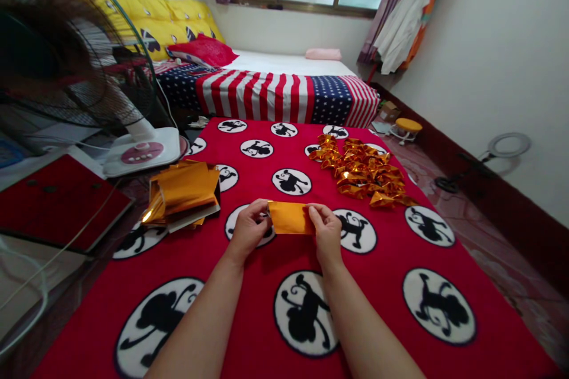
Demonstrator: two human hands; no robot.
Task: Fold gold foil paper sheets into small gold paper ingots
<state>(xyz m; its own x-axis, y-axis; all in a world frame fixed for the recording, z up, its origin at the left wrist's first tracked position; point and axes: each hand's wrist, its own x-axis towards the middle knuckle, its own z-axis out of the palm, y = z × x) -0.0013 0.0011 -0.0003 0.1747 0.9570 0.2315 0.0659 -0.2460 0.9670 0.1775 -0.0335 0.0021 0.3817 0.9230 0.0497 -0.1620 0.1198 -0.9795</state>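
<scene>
A small rectangle of shiny gold paper is held up between both hands over the red cloth with monkey circles. My left hand pinches its left end with thumb and fingers. At the right end, my right hand grips the paper, thumb on the near face. To the left lies a loose stack of flat gold sheets. Many folded gold pieces are heaped at the far right of the cloth.
A fan stands at the left, near a dark red board. Behind the cloth is a bed with a striped and starred cover. On the right floor are a yellow stool and a ring light.
</scene>
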